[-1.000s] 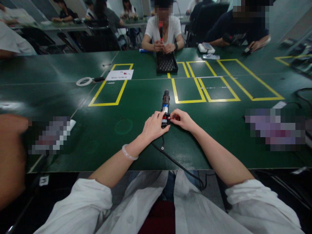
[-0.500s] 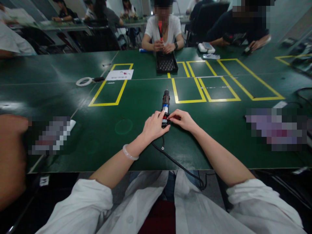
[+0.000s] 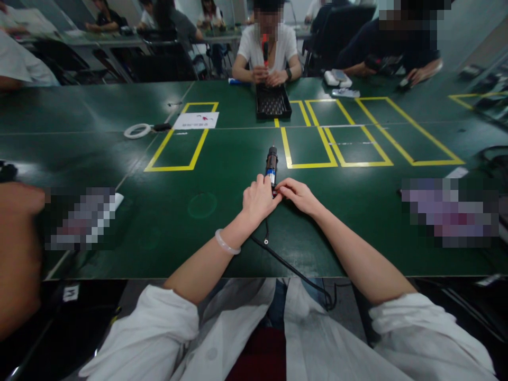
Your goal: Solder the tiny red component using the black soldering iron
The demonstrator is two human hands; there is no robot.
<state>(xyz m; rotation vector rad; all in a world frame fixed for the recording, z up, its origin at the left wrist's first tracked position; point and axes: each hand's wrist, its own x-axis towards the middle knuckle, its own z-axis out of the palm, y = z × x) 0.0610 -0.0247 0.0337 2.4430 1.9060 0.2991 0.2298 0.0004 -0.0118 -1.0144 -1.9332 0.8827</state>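
Note:
What looks like an electric screwdriver with its inside bared (image 3: 271, 161) lies on the green table, tip pointing away from me. It has a dark front, a blue band and a silver motor section. My left hand (image 3: 259, 201) is wrapped over its near end, hiding most of that part. Against its right side, the fingertips of my right hand (image 3: 298, 194) are pinched together beside my left thumb. Whatever they grip is too small to make out. A black cable (image 3: 286, 263) runs from under my left hand over the table edge, and a short lead with a ring terminal (image 3: 266, 241) lies close by.
Yellow tape outlines (image 3: 309, 165) mark the green table (image 3: 222, 238). Across it a person sits behind a black tray (image 3: 273, 114) of small parts. A white card (image 3: 196, 120) and coiled white cable (image 3: 137, 130) lie left; blurred-out items flank me. Another person's arm (image 3: 19, 254) is at left.
My left hand has shifted right and closed further over the near end, covering the red and grey parts seen before. My right hand stays pinched at the side, almost unmoved.

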